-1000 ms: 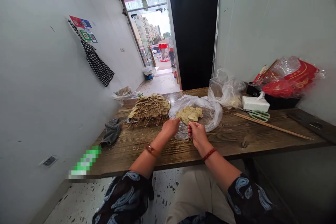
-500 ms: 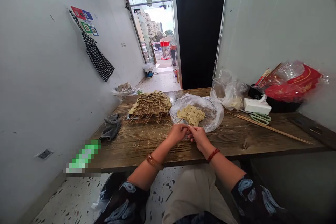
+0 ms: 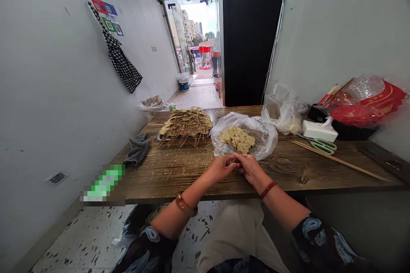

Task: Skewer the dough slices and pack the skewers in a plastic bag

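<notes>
My left hand (image 3: 220, 168) and my right hand (image 3: 251, 168) meet over the wooden table (image 3: 179, 179), at the near edge of an open clear plastic bag (image 3: 268, 138). Both are closed, fingertips pinched together almost touching. What they hold is small and mostly hidden by the fingers. Just beyond them, pale yellow flat slices (image 3: 238, 137) lie heaped in the bag. A thin stick shows over the bag's near left side, close to my left hand. To the left, a tall pile of similar slices on wooden skewers (image 3: 187, 124) rests on a tray, stick ends toward me.
A grey cloth (image 3: 137, 150) lies at the table's left edge. On the right are long bamboo sticks (image 3: 344, 161), green-handled scissors (image 3: 323, 146), a tissue pack (image 3: 319, 130), a crumpled plastic bag (image 3: 282, 113) and a black box with red packaging (image 3: 355, 113).
The view has shifted slightly, so the table things appear further right. Both hands have drawn a little nearer to me and stay pinched together.
</notes>
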### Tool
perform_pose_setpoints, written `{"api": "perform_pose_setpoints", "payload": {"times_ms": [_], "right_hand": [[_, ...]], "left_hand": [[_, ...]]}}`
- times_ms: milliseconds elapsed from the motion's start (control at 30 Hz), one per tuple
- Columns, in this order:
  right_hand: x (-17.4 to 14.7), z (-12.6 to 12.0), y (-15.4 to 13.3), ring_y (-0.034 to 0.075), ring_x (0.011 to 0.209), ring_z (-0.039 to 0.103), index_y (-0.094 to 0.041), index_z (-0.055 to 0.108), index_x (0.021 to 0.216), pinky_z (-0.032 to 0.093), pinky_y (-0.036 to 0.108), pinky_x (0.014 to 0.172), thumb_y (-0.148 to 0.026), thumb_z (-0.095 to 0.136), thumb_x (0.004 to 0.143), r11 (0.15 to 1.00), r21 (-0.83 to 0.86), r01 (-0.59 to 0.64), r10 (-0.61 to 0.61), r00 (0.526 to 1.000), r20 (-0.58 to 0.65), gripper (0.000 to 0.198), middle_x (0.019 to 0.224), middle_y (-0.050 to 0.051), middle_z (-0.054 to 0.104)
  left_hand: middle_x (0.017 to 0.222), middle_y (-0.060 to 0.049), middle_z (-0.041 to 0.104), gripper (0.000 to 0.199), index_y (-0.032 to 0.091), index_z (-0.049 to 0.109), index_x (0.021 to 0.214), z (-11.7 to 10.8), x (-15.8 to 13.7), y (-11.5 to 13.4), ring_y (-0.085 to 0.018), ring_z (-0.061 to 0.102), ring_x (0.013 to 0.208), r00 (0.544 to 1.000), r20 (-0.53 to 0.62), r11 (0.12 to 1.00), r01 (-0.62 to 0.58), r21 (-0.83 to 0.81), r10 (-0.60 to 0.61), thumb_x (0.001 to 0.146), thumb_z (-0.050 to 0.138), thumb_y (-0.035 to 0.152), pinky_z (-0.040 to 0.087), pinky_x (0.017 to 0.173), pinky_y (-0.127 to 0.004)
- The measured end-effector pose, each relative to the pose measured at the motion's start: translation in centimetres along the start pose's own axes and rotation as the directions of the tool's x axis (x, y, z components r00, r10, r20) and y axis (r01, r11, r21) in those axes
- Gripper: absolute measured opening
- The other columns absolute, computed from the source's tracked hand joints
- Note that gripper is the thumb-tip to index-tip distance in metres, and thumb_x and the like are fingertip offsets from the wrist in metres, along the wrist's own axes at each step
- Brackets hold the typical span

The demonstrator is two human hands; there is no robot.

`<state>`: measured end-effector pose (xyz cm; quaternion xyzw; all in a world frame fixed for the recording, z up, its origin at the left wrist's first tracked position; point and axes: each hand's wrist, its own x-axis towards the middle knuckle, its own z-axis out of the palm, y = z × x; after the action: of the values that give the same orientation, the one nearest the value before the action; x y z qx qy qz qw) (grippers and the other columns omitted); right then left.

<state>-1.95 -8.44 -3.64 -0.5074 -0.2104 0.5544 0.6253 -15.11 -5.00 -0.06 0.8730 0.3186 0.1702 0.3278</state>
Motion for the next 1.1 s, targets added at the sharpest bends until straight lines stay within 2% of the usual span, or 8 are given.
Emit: {"api": "perform_pose_setpoints", "payload": {"times_ms": [100,233,367,467,700,900,967,1100], "right_hand": [[-0.1,-0.1,-0.1,0.003,0.034,0.042,-0.014,0.057,0.062,0.023,0.012,0.029,-0.02,0.071,0.068,1.0,0.007,-0.013,0.013,1.0,-0.024,0.017,0.049,-0.002,0.059],[-0.2,-0.4,-0.5,0.003,0.035,0.043,-0.013,0.058,0.064,0.024,0.012,0.029,-0.018,0.07,0.067,1.0,0.0,0.005,-0.005,0.999,-0.037,0.014,0.055,0.0,0.064],[-0.5,-0.7,-1.3,0.003,0.033,0.041,-0.014,0.058,0.062,0.025,0.013,0.028,-0.019,0.068,0.066,0.998,-0.028,0.05,-0.051,0.998,-0.04,0.012,0.05,-0.001,0.06],[-0.8,-0.8,-1.8,0.004,0.033,0.042,-0.014,0.058,0.062,0.024,0.013,0.028,-0.02,0.068,0.065,0.995,-0.053,0.087,-0.089,0.995,-0.035,0.012,0.05,-0.001,0.061],[-0.6,-1.4,-2.5,0.004,0.033,0.042,-0.014,0.058,0.063,0.023,0.013,0.028,-0.022,0.067,0.064,0.987,-0.105,0.122,-0.126,0.992,-0.028,0.012,0.05,-0.001,0.062],[0.2,-1.6,-2.7,0.004,0.031,0.039,-0.015,0.056,0.054,0.022,0.013,0.028,-0.022,0.067,0.064,0.981,-0.145,0.133,-0.135,0.991,-0.004,0.016,0.043,-0.002,0.057],[0.4,-1.6,-2.8,0.004,0.031,0.04,-0.015,0.055,0.053,0.022,0.013,0.028,-0.022,0.067,0.064,0.978,-0.153,0.139,-0.14,0.99,0.002,0.018,0.043,-0.002,0.057],[0.6,-1.7,-2.8,0.005,0.034,0.043,-0.016,0.055,0.054,0.024,0.014,0.028,-0.023,0.068,0.064,0.975,-0.166,0.148,-0.149,0.989,0.008,0.018,0.047,-0.001,0.06]], "left_hand": [[0.079,-0.003,0.069,0.032,0.016,0.071,0.105,-1.4,0.3,-0.6,-0.013,0.054,0.065,0.995,-0.082,0.997,0.052,0.059,-0.047,0.085,0.051,0.031,0.039,0.06,-0.023],[0.095,-0.008,0.068,0.03,0.016,0.069,0.107,-3.8,1.8,-1.4,-0.018,0.06,0.086,0.955,-0.294,0.927,0.153,0.342,-0.049,0.088,0.05,0.029,0.044,0.078,-0.027],[0.113,-0.013,0.063,0.033,0.016,0.063,0.114,-4.6,3.7,-2.1,-0.025,0.055,0.11,0.96,-0.263,0.753,0.241,0.613,-0.093,0.088,0.052,0.032,0.042,0.094,-0.035],[0.117,-0.016,0.062,0.034,0.015,0.062,0.112,-4.1,4.7,-2.4,-0.029,0.053,0.115,0.965,-0.224,0.712,0.253,0.655,-0.137,0.085,0.056,0.035,0.04,0.097,-0.041],[0.121,-0.016,0.062,0.036,0.016,0.056,0.119,-3.4,5.8,-3.0,-0.026,0.058,0.114,0.956,-0.168,0.748,0.292,0.596,-0.239,0.084,0.054,0.028,0.044,0.095,-0.038],[0.114,-0.015,0.066,0.03,0.015,0.06,0.108,-3.2,6.5,-2.5,-0.026,0.06,0.11,0.948,-0.157,0.856,0.318,0.407,-0.278,0.078,0.059,0.017,0.046,0.092,-0.036],[0.105,-0.014,0.069,0.028,0.013,0.061,0.104,-2.9,6.8,-2.4,-0.024,0.064,0.101,0.939,-0.157,0.894,0.341,0.29,-0.307,0.076,0.061,0.016,0.049,0.086,-0.033],[0.072,-0.007,0.069,0.015,0.01,0.06,0.092,-1.5,6.6,-2.1,-0.015,0.064,0.061,0.913,-0.078,0.916,0.402,-0.009,-0.401,0.08,0.059,0.02,0.052,0.06,-0.027]]}}
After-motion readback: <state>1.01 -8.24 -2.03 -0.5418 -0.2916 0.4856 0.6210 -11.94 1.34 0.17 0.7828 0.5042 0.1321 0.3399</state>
